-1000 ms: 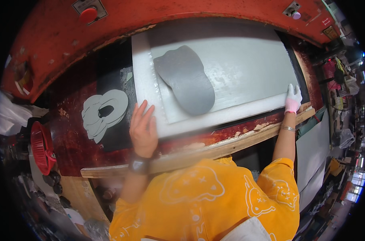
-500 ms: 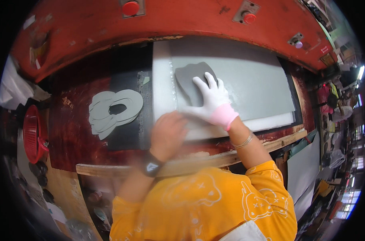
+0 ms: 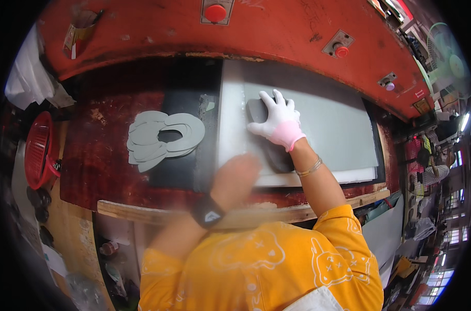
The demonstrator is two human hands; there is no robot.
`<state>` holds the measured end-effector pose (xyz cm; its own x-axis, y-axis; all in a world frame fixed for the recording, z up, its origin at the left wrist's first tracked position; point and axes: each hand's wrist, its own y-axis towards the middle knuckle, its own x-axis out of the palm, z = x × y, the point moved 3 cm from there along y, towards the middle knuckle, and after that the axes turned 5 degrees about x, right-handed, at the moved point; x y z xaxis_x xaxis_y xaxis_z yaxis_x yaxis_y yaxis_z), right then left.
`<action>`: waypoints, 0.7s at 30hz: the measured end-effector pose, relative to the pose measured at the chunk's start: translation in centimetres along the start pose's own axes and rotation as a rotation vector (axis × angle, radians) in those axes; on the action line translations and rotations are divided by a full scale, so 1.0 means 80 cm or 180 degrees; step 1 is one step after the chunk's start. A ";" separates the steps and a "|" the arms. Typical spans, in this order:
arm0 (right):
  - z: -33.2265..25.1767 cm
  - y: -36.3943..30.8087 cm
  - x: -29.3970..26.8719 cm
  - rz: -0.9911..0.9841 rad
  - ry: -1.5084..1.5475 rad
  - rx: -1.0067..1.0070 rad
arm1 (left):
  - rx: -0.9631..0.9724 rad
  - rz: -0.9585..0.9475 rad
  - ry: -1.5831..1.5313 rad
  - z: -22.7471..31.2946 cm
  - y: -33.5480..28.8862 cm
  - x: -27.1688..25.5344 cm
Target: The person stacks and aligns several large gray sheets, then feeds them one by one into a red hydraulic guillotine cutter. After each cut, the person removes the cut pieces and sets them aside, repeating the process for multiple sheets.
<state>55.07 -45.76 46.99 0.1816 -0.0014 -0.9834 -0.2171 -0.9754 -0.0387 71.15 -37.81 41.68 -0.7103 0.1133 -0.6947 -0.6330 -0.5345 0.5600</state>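
My right hand (image 3: pixel 278 116), in a white glove with a pink cuff, lies spread over a dark grey, curved-edged flat shape (image 3: pixel 278 158). Parts of that shape show past the thumb and below the wrist; the glove covers its middle. Under it is a light grey sheet (image 3: pixel 334 124) on a white board (image 3: pixel 231 119). Bare and smeared by motion, my left hand (image 3: pixel 238 176) is over the board's near left corner, its fingers too blurred to read. To its left, a loose pile of thin grey cut pieces (image 3: pixel 191 136) overlaps around a dark gap.
A red machine beam (image 3: pixel 277 39) with a red push button (image 3: pixel 215 13) spans the far side. A wooden strip (image 3: pixel 137 212) edges the dark red table (image 3: pixel 100 176). At the left stands a red plastic basket (image 3: pixel 38 150); a green fan (image 3: pixel 447 65) is far right.
The view has shifted, so the table sits farther right. My right hand has moved over the dark grey shape, which has turned and now extends nearer to me. My left hand stays blurred.
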 end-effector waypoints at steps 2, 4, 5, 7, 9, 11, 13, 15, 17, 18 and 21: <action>-0.005 0.001 -0.001 0.0009 0.0008 0.0008 | -0.0038 -0.0002 -0.0055 0.003 -0.003 -0.004; -0.008 0.003 -0.002 0.0036 0.0069 0.0029 | -0.0099 0.0049 -0.0142 0.004 -0.005 -0.007; -0.009 0.003 -0.001 0.0001 0.0006 0.0083 | -0.0135 0.0050 -0.0166 0.004 -0.005 -0.007; -0.009 0.003 0.000 0.0005 0.0003 0.0112 | -0.0197 0.0025 -0.0208 0.003 -0.005 -0.007; -0.009 0.002 0.001 0.0064 -0.0030 0.0125 | -0.0199 0.0043 -0.0221 0.002 -0.005 -0.007; -0.010 0.001 0.002 0.0082 -0.0069 0.0140 | -0.0201 0.0050 -0.0247 0.002 -0.005 -0.007; -0.011 0.001 0.003 0.0050 -0.0115 0.0180 | -0.0209 0.0052 -0.0274 0.001 -0.003 -0.008; -0.008 0.002 0.004 -0.0002 -0.0116 0.0121 | -0.0235 0.0044 -0.0291 -0.001 -0.001 -0.009; 0.002 0.002 0.003 0.0026 0.0170 -0.0014 | -0.0250 0.0044 -0.0301 -0.002 0.002 -0.010; 0.011 0.001 0.001 0.0088 0.0463 -0.0125 | -0.0247 0.0039 -0.0306 -0.001 0.003 -0.011; 0.067 -0.003 -0.007 0.0583 0.1178 -0.0322 | -0.0304 0.0045 -0.0273 0.007 -0.001 -0.012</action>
<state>49.87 -44.32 46.59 0.4850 -0.2378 -0.8416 -0.1858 -0.9684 0.1665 71.68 -37.43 42.56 -0.7453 0.1742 -0.6435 -0.5934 -0.6134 0.5212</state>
